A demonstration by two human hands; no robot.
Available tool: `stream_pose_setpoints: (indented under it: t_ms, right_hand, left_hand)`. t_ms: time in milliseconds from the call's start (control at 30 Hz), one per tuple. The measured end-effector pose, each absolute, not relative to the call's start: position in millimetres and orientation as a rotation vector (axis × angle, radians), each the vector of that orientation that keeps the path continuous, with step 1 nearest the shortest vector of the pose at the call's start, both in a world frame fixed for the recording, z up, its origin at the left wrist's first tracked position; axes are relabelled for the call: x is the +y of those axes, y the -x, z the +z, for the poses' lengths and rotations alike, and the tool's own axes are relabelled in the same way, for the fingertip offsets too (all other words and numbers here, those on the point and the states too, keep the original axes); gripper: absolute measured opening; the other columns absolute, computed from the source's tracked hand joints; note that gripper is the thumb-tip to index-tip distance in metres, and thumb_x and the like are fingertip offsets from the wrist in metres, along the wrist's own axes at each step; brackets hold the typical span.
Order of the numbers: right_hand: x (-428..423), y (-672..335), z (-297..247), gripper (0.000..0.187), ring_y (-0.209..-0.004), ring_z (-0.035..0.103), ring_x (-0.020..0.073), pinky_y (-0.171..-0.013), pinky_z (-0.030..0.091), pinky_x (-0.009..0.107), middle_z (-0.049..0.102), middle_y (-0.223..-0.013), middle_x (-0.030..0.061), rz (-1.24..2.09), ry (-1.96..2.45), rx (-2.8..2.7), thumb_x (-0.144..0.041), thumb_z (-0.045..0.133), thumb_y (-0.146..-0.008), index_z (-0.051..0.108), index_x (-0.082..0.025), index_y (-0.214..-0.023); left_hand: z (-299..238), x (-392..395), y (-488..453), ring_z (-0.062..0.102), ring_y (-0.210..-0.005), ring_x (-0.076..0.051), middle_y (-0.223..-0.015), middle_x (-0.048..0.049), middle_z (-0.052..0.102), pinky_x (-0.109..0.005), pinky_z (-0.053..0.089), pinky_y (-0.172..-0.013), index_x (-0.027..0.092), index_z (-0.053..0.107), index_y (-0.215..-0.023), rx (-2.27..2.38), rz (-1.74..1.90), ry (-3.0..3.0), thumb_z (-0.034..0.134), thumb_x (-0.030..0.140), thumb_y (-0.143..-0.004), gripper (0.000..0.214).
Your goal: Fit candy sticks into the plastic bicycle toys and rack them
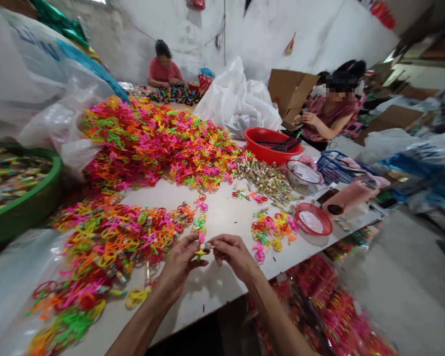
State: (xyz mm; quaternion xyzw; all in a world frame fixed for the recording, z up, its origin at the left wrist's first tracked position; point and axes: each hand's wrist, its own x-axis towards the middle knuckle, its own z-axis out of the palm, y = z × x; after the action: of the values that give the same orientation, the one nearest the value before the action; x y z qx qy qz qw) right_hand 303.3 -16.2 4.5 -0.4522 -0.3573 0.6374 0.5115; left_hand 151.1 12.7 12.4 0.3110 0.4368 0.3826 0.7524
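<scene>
Two bare hands work at the near edge of a white table (222,217) in the single head view, which tilts the scene. The left hand (178,264) and right hand (235,257) are pressed in toward each other, their fingers (222,243) pinching a small plastic piece (203,249) from both sides; it is yellow and pink, and the fingers partly hide its shape. The piece is held in the air just above the tabletop. It looks light, thin and fairly stiff, and would probably be best gripped by its narrow stem between fingertip and thumb. Just beyond the hands lies a tangled heap of neon plastic loops (107,242), with a larger heap of pink, orange and yellow loops (152,141) farther along the table. Looser small clusters (270,232) sit to the right. Beside them are many small striped sticks (265,180), a red plastic basin (254,152), a red round basket (313,220) and a blue wire basket (332,170). A green tub (29,212) of mixed small items stands at the left. White plastic sacks (237,101) and a cardboard box (291,91) rise behind, where two co-workers (163,69) sit at the table's far end and right side.
</scene>
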Motion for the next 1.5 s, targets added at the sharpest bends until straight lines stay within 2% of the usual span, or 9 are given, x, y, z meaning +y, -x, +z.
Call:
stream_pose_setpoints:
  t_ms: [67, 200, 333, 467, 600, 867, 1133, 1300, 1500]
  right_hand:
    - [-16, -296, 5, 0.026, -0.042, 0.042, 0.0053, -0.043, 0.032, 0.02, 0.051, -0.055, -0.003, 1.422, 1.165, -0.887, -0.038, 0.062, -0.072, 0.067, -0.013, -0.076]
    - [-15, -291, 8, 0.025, -0.04, 0.04, 0.0047, -0.042, 0.029, 0.019, 0.048, -0.05, -0.0049, 1.288, 1.286, -0.921, -0.037, 0.059, -0.073, 0.064, -0.013, -0.071]
    - [-15, -298, 12, 0.021, -0.039, 0.038, 0.0046, -0.041, 0.028, 0.019, 0.046, -0.047, -0.0054, 1.283, 1.333, -0.975, -0.032, 0.056, -0.074, 0.064, -0.013, -0.069]
    - [-16, -303, 12, 0.018, -0.04, 0.038, 0.0048, -0.041, 0.028, 0.018, 0.044, -0.046, -0.0063, 1.168, 1.39, -0.991, -0.029, 0.057, -0.073, 0.065, -0.013, -0.071]
    - [-15, -298, 4, 0.02, -0.037, 0.038, 0.0043, -0.039, 0.028, 0.018, 0.046, -0.047, -0.0057, 1.319, 1.296, -0.881, -0.031, 0.058, -0.071, 0.064, -0.012, -0.07]
    - [-17, -303, 1, 0.023, -0.03, 0.039, 0.004, -0.032, 0.027, 0.017, 0.052, -0.047, -0.0041, 1.44, 1.21, -0.802, -0.034, 0.062, -0.069, 0.064, -0.011, -0.068]
    - [-16, -308, -5, 0.024, -0.033, 0.043, 0.0042, -0.036, 0.031, 0.017, 0.054, -0.05, -0.0029, 1.387, 1.185, -0.778, -0.035, 0.064, -0.069, 0.065, -0.011, -0.069]
    - [-18, -309, -9, 0.028, -0.035, 0.048, 0.006, -0.037, 0.034, 0.018, 0.058, -0.053, -0.0008, 1.493, 1.116, -0.709, -0.037, 0.066, -0.068, 0.066, -0.01, -0.074]
    - [-16, -313, -9, 0.031, -0.031, 0.048, 0.0069, -0.032, 0.033, 0.018, 0.059, -0.051, -0.0007, 1.699, 1.043, -0.652, -0.038, 0.07, -0.064, 0.064, -0.009, -0.07]
  left_hand:
    - [11, 12, -153, 0.059, -0.064, -0.013, -0.078, -0.002, 0.064, -0.025, 0.049, -0.055, 0.017, 0.06, -0.093, 1.008, 0.889, -0.665, 0.073, 0.034, -0.061, 0.039]
    - [11, 11, -152, 0.061, -0.073, -0.017, -0.079, -0.006, 0.067, -0.03, 0.048, -0.068, 0.014, 0.064, -0.088, 0.992, 0.805, -0.767, 0.059, 0.048, -0.071, 0.038]
    - [10, 15, -147, 0.059, -0.074, -0.016, -0.081, -0.0057, 0.068, -0.026, 0.045, -0.067, 0.015, 0.066, -0.091, 0.989, 0.689, -0.981, 0.067, 0.039, -0.067, 0.034]
    - [6, 19, -143, 0.058, -0.076, -0.016, -0.085, -0.0049, 0.067, -0.027, 0.048, -0.065, 0.016, 0.067, -0.083, 1.039, 0.737, -0.811, 0.072, 0.032, -0.061, 0.028]
    - [7, 17, -146, 0.058, -0.074, -0.016, -0.079, -0.0033, 0.065, -0.032, 0.052, -0.067, 0.015, 0.066, -0.076, 0.977, 0.747, -0.697, 0.074, 0.031, -0.058, 0.025]
    - [6, 17, -140, 0.055, -0.064, -0.012, -0.069, -0.0015, 0.062, -0.022, 0.049, -0.055, 0.015, 0.066, -0.074, 0.987, 0.602, -0.922, 0.072, 0.033, -0.062, 0.023]
    - [5, 18, -143, 0.054, -0.067, -0.012, -0.077, -0.0018, 0.062, -0.024, 0.05, -0.057, 0.016, 0.066, -0.077, 0.979, 0.623, -0.83, 0.074, 0.031, -0.06, 0.024]
    - [2, 17, -142, 0.054, -0.066, -0.012, -0.075, -0.0018, 0.062, -0.024, 0.05, -0.057, 0.016, 0.067, -0.076, 0.909, 0.582, -0.728, 0.076, 0.028, -0.059, 0.023]
    - [2, 17, -140, 0.052, -0.061, -0.01, -0.074, -0.0015, 0.06, -0.023, 0.049, -0.052, 0.016, 0.067, -0.076, 0.846, 0.581, -0.73, 0.076, 0.026, -0.059, 0.021]
